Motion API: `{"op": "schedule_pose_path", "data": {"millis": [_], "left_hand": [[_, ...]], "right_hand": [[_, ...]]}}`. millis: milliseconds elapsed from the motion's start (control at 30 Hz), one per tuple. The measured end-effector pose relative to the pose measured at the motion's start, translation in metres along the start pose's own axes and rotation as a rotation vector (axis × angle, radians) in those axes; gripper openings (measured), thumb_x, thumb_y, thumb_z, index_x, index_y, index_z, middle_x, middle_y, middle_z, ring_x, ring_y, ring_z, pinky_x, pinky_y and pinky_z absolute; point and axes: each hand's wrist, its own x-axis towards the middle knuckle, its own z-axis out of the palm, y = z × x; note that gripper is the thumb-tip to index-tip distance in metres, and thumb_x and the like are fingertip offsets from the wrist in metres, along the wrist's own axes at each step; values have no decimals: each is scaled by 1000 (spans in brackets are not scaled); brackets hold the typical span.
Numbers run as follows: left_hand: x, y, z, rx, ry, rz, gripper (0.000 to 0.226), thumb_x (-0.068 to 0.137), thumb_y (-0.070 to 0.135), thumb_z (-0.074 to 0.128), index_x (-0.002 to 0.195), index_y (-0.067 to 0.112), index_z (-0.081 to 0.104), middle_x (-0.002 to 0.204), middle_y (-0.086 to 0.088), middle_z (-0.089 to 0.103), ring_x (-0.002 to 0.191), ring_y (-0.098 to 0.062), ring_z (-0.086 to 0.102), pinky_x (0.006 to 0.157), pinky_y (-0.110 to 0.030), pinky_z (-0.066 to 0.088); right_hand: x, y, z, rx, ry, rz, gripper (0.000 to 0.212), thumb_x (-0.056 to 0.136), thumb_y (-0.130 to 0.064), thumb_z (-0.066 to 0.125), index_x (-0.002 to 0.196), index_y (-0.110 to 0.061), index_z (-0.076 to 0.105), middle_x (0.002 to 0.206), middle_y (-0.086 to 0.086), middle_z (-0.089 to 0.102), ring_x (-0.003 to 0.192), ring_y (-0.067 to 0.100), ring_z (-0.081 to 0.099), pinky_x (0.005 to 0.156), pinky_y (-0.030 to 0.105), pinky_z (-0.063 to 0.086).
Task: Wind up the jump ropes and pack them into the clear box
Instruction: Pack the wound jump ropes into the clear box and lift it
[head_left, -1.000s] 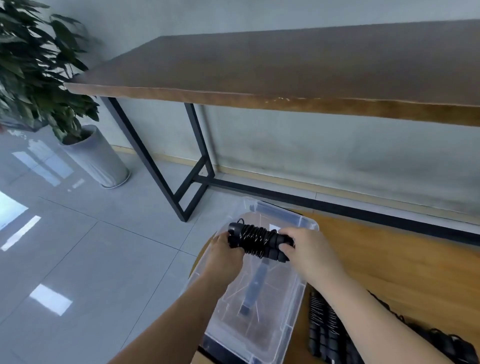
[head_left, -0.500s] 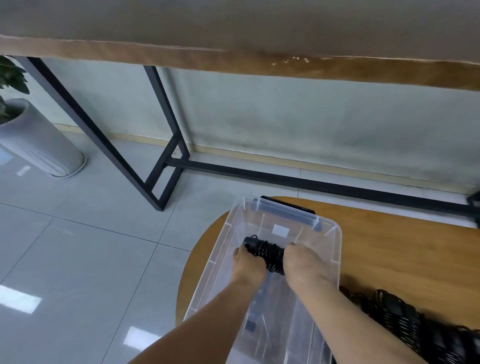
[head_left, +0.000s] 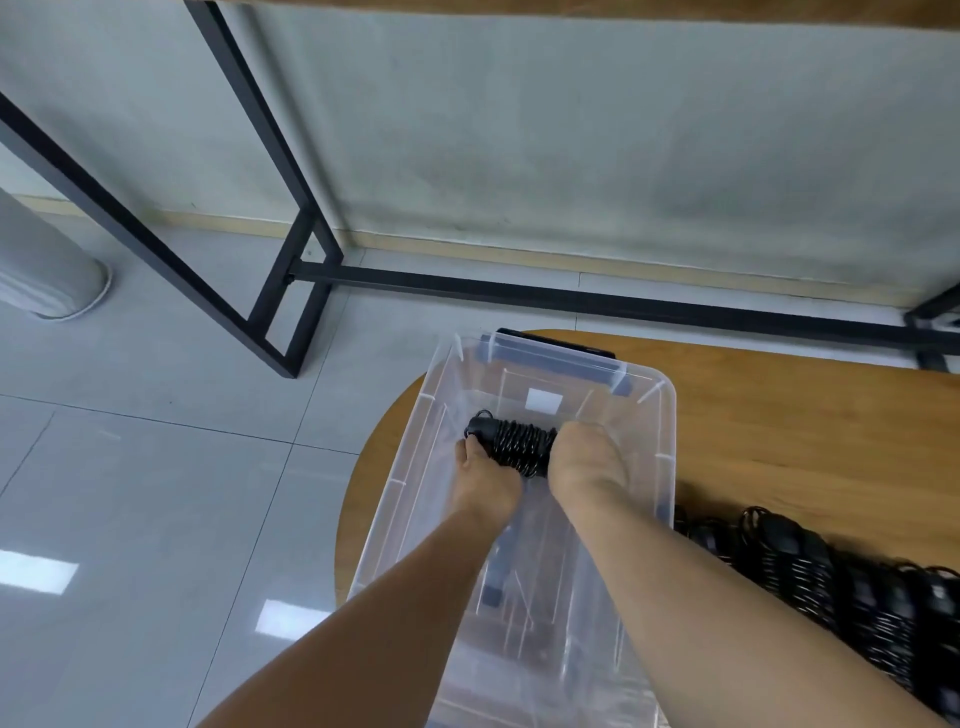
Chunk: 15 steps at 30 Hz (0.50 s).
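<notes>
Fingers: both sets curl down over the ends of one wound rope (head_left: 514, 441), grasping it; the fingertips themselves are hidden below the bundle.

Left hand (head_left: 485, 480): holds the left end, thumb against the black handle cap.

Right hand (head_left: 584, 462): covers the right end, knuckles up.

Rope: black cord coiled tight round its paired handles, lying crosswise inside the box (head_left: 662, 467), in the far half, below the rim. Whether it touches the floor of the box cannot be told.

Box: clear plastic, open, standing on the left part of the round table (head_left: 779, 415). A grey latch sits on its far wall. Nothing else plainly lies in it.

Change: a second ago the bundle was held above the rim; half a second ago it had dipped into the box; now it is lower and further in, with both wrists inside the walls. Judgement: this rope is at the point of being set down, and release is the step in hand.

Remaining stock: a row of wound ropes (head_left: 841, 587), black, lying on the table just right of the box, running off the lower right edge. Judgement: the task is early, with most bundles not yet packed.

Surroundings: grey tiled floor (head_left: 156, 467), black frame (head_left: 291, 291) of a bench by the wall, base of a pale pot (head_left: 47, 275) at left.
</notes>
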Motion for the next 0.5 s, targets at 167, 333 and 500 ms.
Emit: {"op": "schedule_pose_path", "data": {"millis": [167,333,500], "left_hand": [[-4,0,1,67,-9,31,65,88,1,40,151,8,24,158,-2,14,121,-33,52,97,-39,45],[-18,10,4,58,69,53,59,86,-2,42,145,3,35,152,-13,26,116,-34,53,96,-35,43],[-52,32,3,-59,284,194,41,88,3,48,127,11,59,128,-10,55,98,-25,59,83,-31,46]], "right_hand": [[0,0,3,101,-65,50,27,90,5,53,114,-1,63,116,16,63,106,30,63,75,30,48],[-15,-5,-4,89,-125,41,48,90,0,50,137,6,47,140,25,49,124,34,54,93,35,50],[-64,8,-53,240,33,-176,24,94,-5,50,114,-5,64,113,13,65,106,30,63,81,33,49]]}}
